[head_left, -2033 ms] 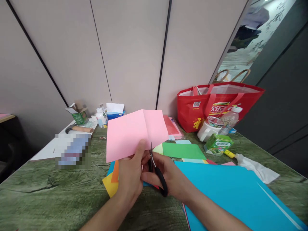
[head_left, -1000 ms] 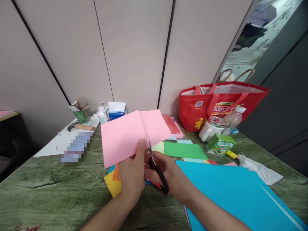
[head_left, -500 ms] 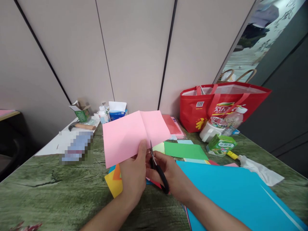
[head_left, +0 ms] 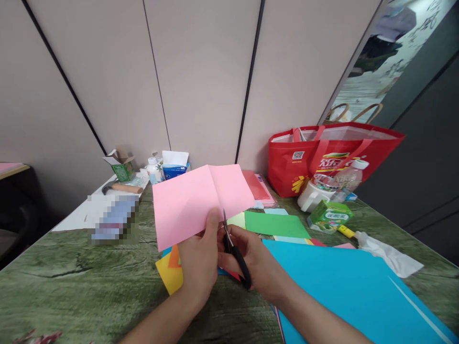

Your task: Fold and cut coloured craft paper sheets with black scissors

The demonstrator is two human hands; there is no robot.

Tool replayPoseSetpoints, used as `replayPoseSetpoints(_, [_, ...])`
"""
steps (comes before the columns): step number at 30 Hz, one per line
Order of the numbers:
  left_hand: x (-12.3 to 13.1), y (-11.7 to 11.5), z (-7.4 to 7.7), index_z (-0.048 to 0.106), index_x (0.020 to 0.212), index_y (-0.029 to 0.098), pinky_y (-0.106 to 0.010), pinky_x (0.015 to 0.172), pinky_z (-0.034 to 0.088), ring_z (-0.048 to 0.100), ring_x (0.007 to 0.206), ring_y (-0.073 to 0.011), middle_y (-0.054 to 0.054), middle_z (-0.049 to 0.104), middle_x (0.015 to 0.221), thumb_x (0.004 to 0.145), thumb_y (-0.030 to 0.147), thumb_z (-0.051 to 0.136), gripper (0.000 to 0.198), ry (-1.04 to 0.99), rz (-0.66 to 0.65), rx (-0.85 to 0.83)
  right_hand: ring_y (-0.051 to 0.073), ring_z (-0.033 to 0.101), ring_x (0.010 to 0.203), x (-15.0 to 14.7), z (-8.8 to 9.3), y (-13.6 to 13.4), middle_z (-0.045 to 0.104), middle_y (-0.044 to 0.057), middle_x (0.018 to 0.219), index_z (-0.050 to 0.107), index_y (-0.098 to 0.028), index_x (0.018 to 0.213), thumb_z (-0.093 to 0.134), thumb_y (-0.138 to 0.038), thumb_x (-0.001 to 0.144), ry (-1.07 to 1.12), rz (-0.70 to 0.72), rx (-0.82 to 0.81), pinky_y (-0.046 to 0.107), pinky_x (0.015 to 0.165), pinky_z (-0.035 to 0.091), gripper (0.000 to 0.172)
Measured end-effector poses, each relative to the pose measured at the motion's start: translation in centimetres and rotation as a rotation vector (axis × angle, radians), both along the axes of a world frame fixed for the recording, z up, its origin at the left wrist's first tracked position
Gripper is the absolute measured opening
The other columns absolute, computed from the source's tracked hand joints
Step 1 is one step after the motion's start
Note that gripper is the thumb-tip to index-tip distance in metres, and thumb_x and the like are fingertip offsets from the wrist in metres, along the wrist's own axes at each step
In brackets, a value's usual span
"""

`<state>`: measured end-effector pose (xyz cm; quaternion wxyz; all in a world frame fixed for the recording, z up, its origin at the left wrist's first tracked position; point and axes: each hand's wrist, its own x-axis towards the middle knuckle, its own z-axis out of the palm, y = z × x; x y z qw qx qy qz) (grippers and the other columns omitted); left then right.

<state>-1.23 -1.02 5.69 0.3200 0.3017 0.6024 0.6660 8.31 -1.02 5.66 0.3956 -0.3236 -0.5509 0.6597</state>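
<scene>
A creased sheet of pink paper (head_left: 186, 203) is held up above the table by my left hand (head_left: 199, 258), its thumb pressed on the lower edge. My right hand (head_left: 247, 248) grips black-handled scissors (head_left: 239, 263), with fingers around the handles. The scissor blades point upward at the paper's lower edge, close to the fold and right beside my left thumb. How deep the far blade sits behind the paper is hidden. Under my hands lie yellow paper (head_left: 169, 273) and other coloured pieces, partly covered.
Large blue sheets (head_left: 344, 286) cover the right front of the table, with green paper (head_left: 276, 224) behind. A red bag (head_left: 290, 162), white mug (head_left: 311, 195), green carton (head_left: 330, 216) and glue bottle (head_left: 387, 255) stand or lie right. A hammer (head_left: 124, 188) lies left.
Almost nothing differs. The pink paper has shifted very slightly, while both hands and the scissors keep their places.
</scene>
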Motion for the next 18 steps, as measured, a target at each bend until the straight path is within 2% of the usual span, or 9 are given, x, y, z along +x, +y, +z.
replayPoseSetpoints(6, [0.10,0.01,0.23,0.065,0.073,0.014,-0.031,0.059,0.046,0.061,0.063,-0.0194,-0.006,0.067,0.068,0.064,0.051,0.066,0.038,0.020,0.004,-0.017,0.009,0.041,0.060,-0.01,-0.23,0.16,0.049,-0.005,0.063,0.054,-0.016,0.078,0.077,-0.025,0.062,0.005,0.009,0.005,0.022,0.057,0.033,0.029])
replayPoseSetpoints(18, [0.02,0.11,-0.06,0.065,0.072,0.014,-0.030,0.058,0.046,0.060,0.063,-0.0192,-0.006,0.066,0.067,0.065,0.051,0.065,0.038,0.010,0.003,-0.004,0.009,0.040,0.060,0.02,-0.31,0.16,0.048,-0.005,0.062,0.054,-0.016,0.078,0.077,-0.023,0.062,0.037,0.010,-0.007,0.023,0.059,0.033,0.028])
